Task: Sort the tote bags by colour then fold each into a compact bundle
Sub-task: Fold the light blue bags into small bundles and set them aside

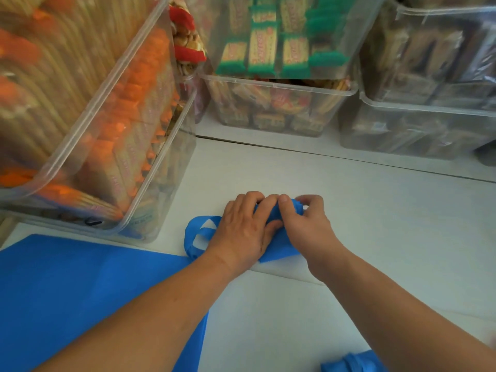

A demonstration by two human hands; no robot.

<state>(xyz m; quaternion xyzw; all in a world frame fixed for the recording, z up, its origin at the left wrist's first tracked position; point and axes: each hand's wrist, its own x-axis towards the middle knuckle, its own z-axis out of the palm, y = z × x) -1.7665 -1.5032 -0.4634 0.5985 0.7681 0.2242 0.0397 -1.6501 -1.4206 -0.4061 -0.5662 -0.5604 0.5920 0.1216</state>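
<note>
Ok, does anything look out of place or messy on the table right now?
Only the blue handle loop: it sticks out loose to the left of the blue bundle that the left hand and right hand grip. Nothing looks spilled or damaged.

Left hand (241,232), right hand (304,228) touching, fingers (253,197) curled.

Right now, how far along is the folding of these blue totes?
Done: nothing clearly; the blue piece at the bottom edge is cut off. In hand: left hand and right hand grip a half-rolled blue tote, its handle loop loose. Left: the flat blue tote beside it lies unfolded.
</note>
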